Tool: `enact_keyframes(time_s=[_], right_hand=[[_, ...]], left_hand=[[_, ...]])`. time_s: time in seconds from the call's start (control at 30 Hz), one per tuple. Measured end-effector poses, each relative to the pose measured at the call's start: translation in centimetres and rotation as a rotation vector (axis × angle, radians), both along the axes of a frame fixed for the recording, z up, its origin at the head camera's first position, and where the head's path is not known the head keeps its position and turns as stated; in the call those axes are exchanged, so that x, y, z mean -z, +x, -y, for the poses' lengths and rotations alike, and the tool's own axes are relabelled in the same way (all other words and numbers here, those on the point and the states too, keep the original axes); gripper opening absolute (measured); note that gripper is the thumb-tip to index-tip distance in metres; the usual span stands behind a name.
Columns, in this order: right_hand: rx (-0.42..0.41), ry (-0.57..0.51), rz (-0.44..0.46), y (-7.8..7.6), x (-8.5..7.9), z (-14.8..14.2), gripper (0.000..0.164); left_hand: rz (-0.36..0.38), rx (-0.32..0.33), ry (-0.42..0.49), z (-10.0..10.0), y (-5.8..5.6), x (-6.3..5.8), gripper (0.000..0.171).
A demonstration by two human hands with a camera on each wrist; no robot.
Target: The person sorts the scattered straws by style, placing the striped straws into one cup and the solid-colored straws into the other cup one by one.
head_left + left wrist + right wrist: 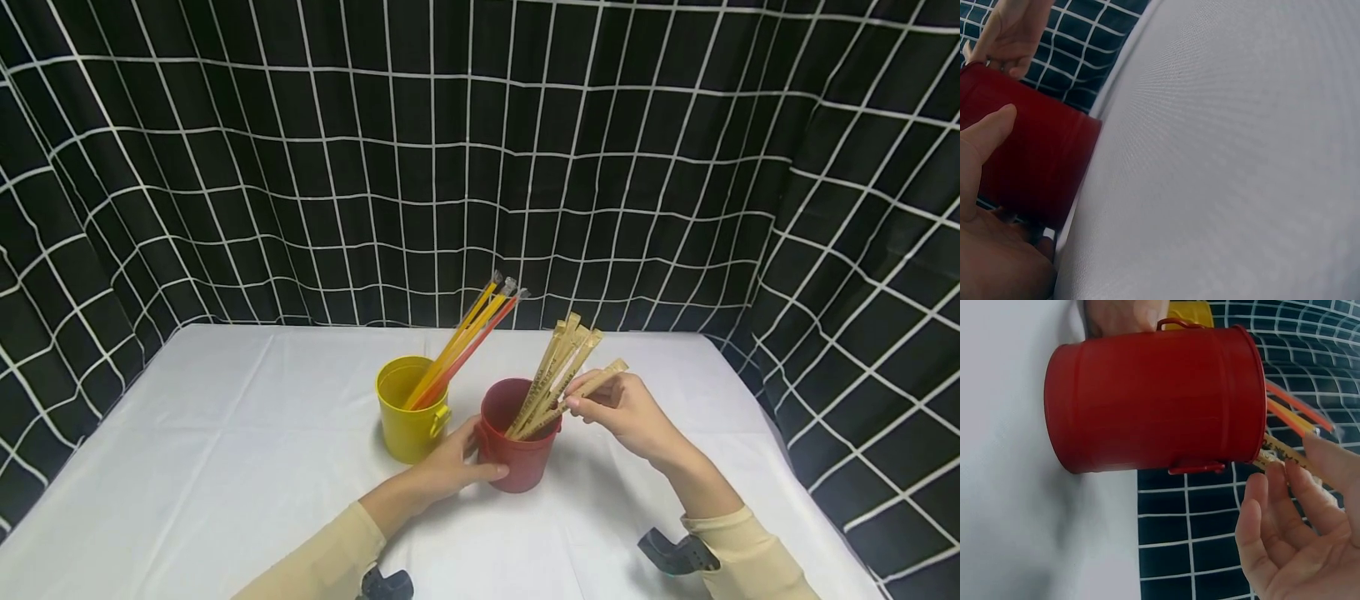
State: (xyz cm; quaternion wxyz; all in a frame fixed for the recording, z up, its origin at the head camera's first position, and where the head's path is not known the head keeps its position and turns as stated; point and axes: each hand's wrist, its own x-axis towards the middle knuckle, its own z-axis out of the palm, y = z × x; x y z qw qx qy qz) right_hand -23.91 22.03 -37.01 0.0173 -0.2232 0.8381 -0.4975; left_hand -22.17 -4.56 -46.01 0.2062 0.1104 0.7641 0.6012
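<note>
A small red bucket (pixel 525 465) stands upright on the white-covered table, holding several slim tan paper-wrapped sticks (pixel 558 362) with dark print. My left hand (pixel 442 468) grips the bucket from its left, thumb across the front. In the left wrist view that thumb (pixel 996 128) lies along the red wall. At the right rim, my right hand (pixel 622 415) pinches one tan paper-wrapped stick (pixel 609 373) between thumb and fingers. This stick leans farther right than the others, its lower end inside the bucket. The right wrist view shows the fingers (pixel 1279 506) close to the rim.
A yellow bucket (pixel 402 429) stands just left of the red one, behind my left hand. Several yellow and orange sticks (pixel 459 346) in clear wrapping lean right out of it. A black curtain with a white grid (pixel 480 167) hangs behind the white table (pixel 225 475).
</note>
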Motion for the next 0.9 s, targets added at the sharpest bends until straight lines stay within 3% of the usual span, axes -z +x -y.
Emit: enact_keyframes(time_s=[0.53,0.9], right_hand=[[-0.050,0.061,0.054,0.2,0.1,-0.7,0.026],[-0.144,0.129,0.082,-0.2,-0.7,-1.8,0.030]], left_hand=[[0.009,0.011,-0.028,0.0,0.6,0.1,0.091],[-0.034,0.021,-0.029,0.2,0.0,-0.2,0.090]])
